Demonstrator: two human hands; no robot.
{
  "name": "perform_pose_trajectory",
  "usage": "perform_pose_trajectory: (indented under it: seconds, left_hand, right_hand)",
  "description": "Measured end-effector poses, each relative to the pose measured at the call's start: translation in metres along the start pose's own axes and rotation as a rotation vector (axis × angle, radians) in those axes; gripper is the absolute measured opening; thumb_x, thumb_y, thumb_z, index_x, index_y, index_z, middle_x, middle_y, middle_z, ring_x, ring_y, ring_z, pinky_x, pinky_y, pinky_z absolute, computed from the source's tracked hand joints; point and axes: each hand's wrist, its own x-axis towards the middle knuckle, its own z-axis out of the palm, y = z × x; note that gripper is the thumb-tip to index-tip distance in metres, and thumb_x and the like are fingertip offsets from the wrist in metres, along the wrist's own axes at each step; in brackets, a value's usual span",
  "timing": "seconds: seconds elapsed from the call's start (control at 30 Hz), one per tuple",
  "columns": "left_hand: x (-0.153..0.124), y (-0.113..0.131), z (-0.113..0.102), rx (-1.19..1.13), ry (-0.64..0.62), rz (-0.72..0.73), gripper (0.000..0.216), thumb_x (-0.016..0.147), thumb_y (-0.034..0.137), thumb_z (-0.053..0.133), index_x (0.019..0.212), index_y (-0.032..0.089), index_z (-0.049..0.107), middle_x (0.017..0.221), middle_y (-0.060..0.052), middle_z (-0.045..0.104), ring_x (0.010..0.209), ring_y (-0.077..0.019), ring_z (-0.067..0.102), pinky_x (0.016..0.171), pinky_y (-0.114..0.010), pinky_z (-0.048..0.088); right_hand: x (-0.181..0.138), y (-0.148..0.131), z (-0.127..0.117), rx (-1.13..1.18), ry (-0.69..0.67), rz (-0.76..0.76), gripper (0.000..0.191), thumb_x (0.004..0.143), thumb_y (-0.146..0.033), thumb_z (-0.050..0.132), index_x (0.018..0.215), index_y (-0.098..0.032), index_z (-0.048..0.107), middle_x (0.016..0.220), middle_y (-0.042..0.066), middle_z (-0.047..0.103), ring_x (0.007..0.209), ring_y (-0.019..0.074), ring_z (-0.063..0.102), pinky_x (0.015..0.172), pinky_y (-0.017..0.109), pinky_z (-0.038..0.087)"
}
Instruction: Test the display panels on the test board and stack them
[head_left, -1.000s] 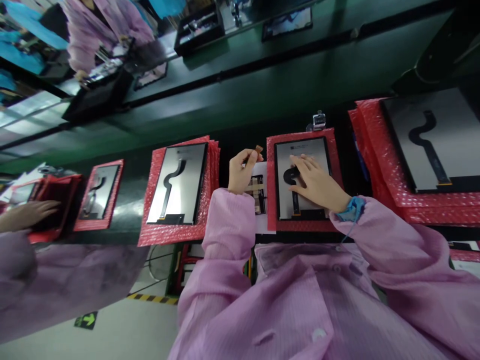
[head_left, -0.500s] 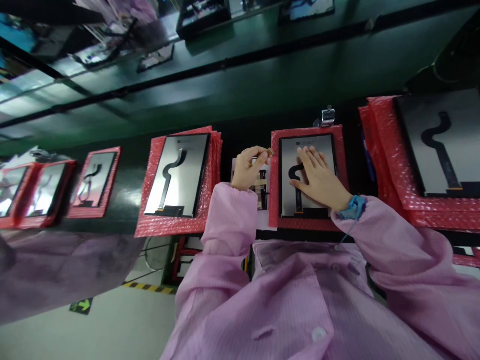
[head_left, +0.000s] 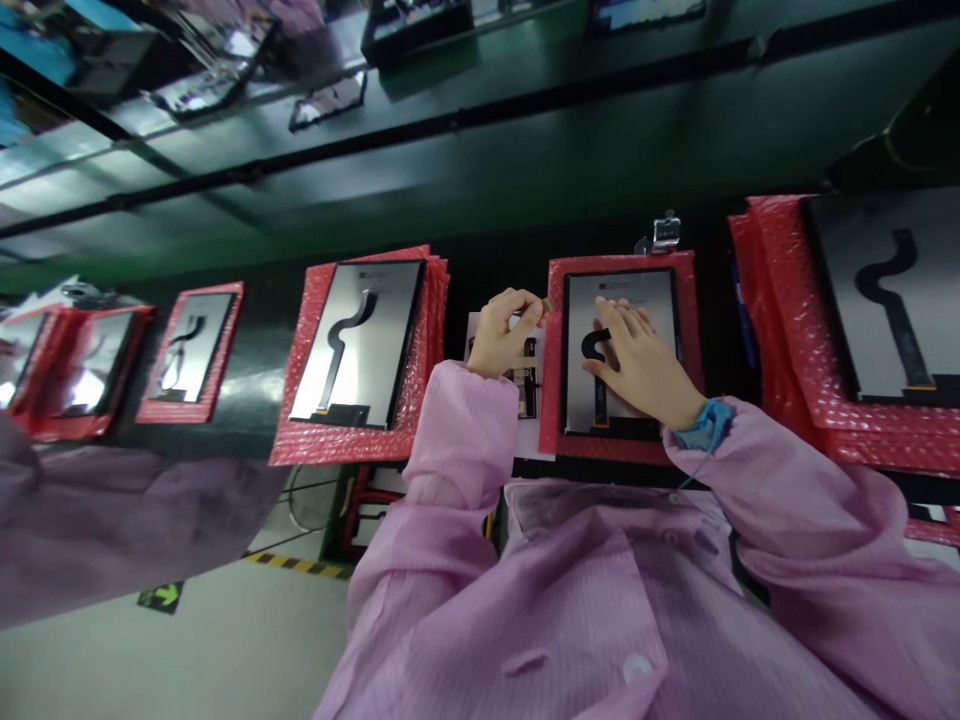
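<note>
My left hand [head_left: 501, 333] is pinched closed on a small brownish piece [head_left: 547, 305], too small to name, beside the upper left of a display panel [head_left: 581, 300]. The silver-backed panel lies on red bubble wrap [head_left: 551, 385]. My right hand [head_left: 646, 368] rests on the panel's back with its fingers stretched out, partly covering a black curved flex cable [head_left: 600, 402]. Under my left wrist, a white sheet with a dark printed or flat part [head_left: 528, 385] shows partly.
To the left, another panel [head_left: 352, 350] sits on stacked red bubble wrap; a further panel [head_left: 900, 290] lies on a stack at right. A metal clip [head_left: 666, 232] stands behind my panel. A person's sleeve [head_left: 142, 510] extends in at left.
The view has shifted slightly. My left hand keeps its pinch on the small piece, and my right hand stays on the panel. The sleeve at left has moved a little.
</note>
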Motion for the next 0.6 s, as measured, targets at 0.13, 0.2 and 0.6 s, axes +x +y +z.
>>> perform_pose_trajectory:
  seconds: [0.13, 0.2, 0.6]
  left_hand:
    - [0.0, 0.001, 0.0, 0.017, -0.008, 0.012, 0.027, 0.096, 0.028, 0.051, 0.071, 0.021, 0.057, 0.07, 0.0, 0.065, 0.069, -0.0145, 0.055, 0.077, -0.033, 0.046]
    - [0.0, 0.001, 0.0, 0.033, -0.019, 0.002, 0.028, 0.097, 0.028, 0.051, 0.071, 0.021, 0.057, 0.07, 0.0, 0.065, 0.069, -0.0144, 0.056, 0.077, -0.033, 0.046]
    - [-0.001, 0.001, -0.001, 0.061, -0.068, -0.014, 0.025, 0.095, 0.027, 0.05, 0.072, 0.021, 0.057, 0.071, 0.0, 0.066, 0.071, -0.0154, 0.059, 0.082, -0.034, 0.048]
  right_hand:
    - [0.002, 0.004, 0.004, 0.036, -0.007, -0.032, 0.079, 0.096, -0.043, 0.062, 0.161, -0.014, 0.03, 0.168, 0.025, 0.027, 0.159, 0.0399, 0.023, 0.126, 0.066, 0.025]
    - [0.002, 0.004, 0.003, 0.079, -0.011, -0.052, 0.077, 0.095, -0.038, 0.063, 0.161, -0.016, 0.031, 0.167, 0.023, 0.031, 0.157, 0.0387, 0.028, 0.125, 0.065, 0.028]
    - [0.002, -0.016, -0.01, 0.555, 0.219, -0.003, 0.07, 0.087, -0.023, 0.066, 0.151, -0.038, 0.043, 0.174, 0.0, 0.008, 0.158, 0.0374, 0.027, 0.108, 0.057, 0.055]
